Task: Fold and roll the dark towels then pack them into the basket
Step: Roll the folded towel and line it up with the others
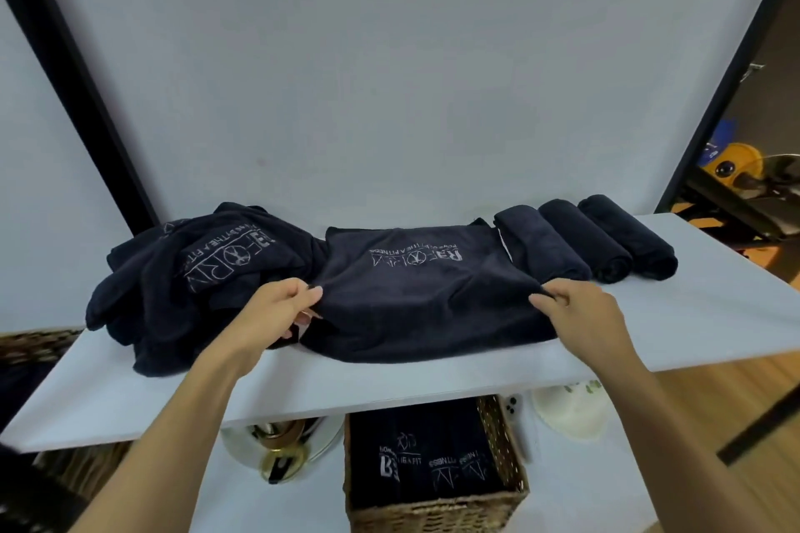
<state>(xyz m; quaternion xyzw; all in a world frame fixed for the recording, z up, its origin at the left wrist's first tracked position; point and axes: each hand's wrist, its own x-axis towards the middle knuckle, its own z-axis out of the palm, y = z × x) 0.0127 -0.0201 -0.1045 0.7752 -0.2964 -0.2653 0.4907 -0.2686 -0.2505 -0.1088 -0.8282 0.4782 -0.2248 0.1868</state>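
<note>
A flat dark navy terry towel with a white printed logo is spread across the middle of the white tabletop. Its near left edge is pinched by the left hand, with the thumb on top and the fingers curled under the cloth. Its near right corner is gripped by the right hand, fingers curled onto the fabric. A loose heap of dark navy towels is piled just left of it, touching it. Three rolled dark navy towels are lined up side by side at its right, the nearest touching it. Below the tabletop a brown woven wicker basket is seen, packed with dark logo-printed towels in a row. A white bowl-shaped item is seen right of the basket; what it is cannot be told.
</note>
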